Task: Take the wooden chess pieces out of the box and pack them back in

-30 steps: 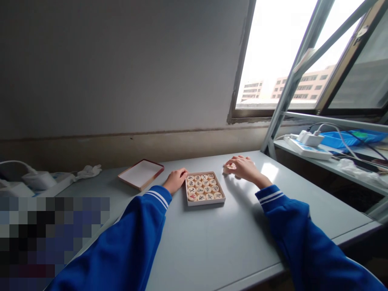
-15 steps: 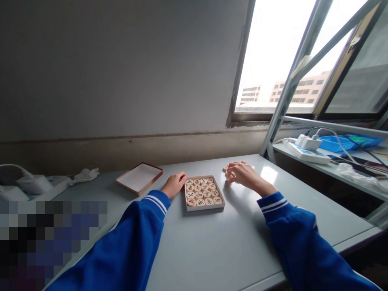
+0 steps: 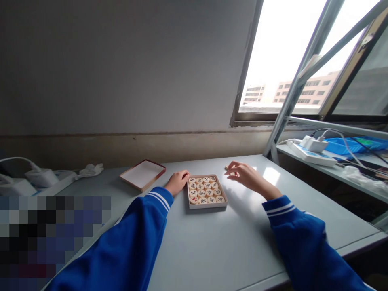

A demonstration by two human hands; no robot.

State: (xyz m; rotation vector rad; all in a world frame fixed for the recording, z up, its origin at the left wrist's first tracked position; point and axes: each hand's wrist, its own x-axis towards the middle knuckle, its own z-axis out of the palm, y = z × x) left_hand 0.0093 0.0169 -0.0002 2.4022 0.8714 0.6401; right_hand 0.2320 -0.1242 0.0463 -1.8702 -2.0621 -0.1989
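Observation:
A shallow open box (image 3: 207, 205) stands on the grey desk, filled with round, pale Chinese chess pieces (image 3: 201, 193). Most carry dark characters; the front-left one is red. My left hand (image 3: 178, 182) holds the box's left side near its back corner, fingers closed against the rim. To the right of the box, my right hand (image 3: 241, 173) hovers above the desk. Its fingers are bent around a small pale Chinese chess piece (image 3: 234, 173), partly hidden by them. Just beyond its fingertips, another loose piece (image 3: 226, 167) shows on the desk.
The box lid (image 3: 142, 174) lies upturned at back left. Farther left is a power strip (image 3: 60, 180) with plugs and crumpled white material (image 3: 91, 170). A metal frame post (image 3: 281, 129) rises at right, beside a shelf holding another power strip (image 3: 312, 151) and a blue tray (image 3: 339, 146).
The view has shifted slightly, so the scene sits a little farther right. My right hand has moved slightly left, nearer the box. My left hand stays at the box's side.

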